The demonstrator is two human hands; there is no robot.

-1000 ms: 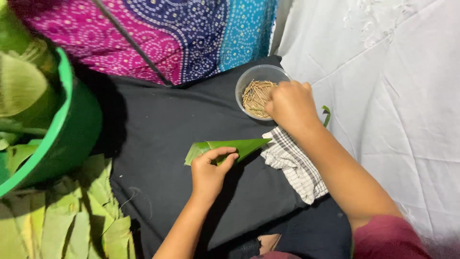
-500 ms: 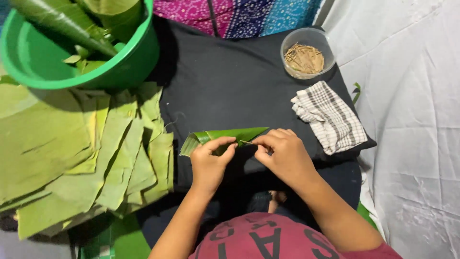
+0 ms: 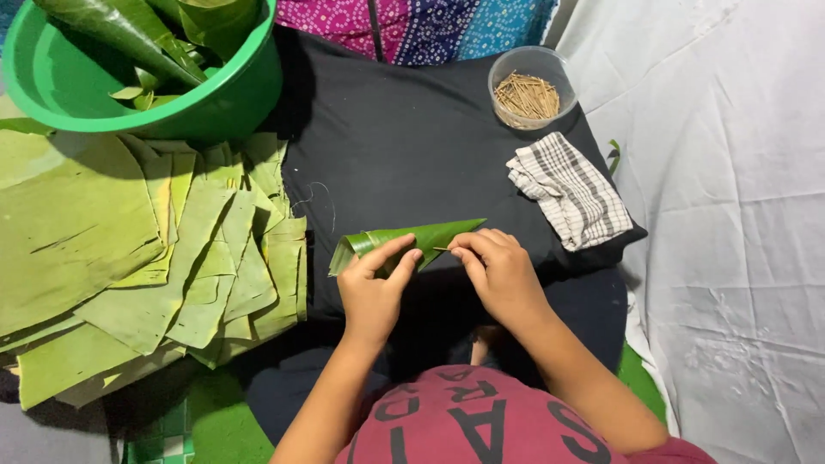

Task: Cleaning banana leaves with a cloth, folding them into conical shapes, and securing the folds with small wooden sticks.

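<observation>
A green leaf rolled into a cone (image 3: 404,241) lies across a black cloth (image 3: 404,146), its wide mouth to the left and its tip to the right. My left hand (image 3: 374,288) pinches the cone near its wide end. My right hand (image 3: 498,271) holds a thin wooden stick (image 3: 440,249) against the cone's side, close to the left fingertips. Both hands are closed around what they hold.
A clear bowl of wooden sticks (image 3: 528,86) stands at the back right, with a folded checked cloth (image 3: 567,189) beside it. A stack of flat green leaf pieces (image 3: 146,258) lies to the left. Behind it stands a green basin (image 3: 215,94) holding rolled leaf cones. White fabric (image 3: 730,215) covers the right.
My right hand left the bowl of sticks and came to the cone with a stick. The view shifted, bringing the basin and leaf stack into sight.
</observation>
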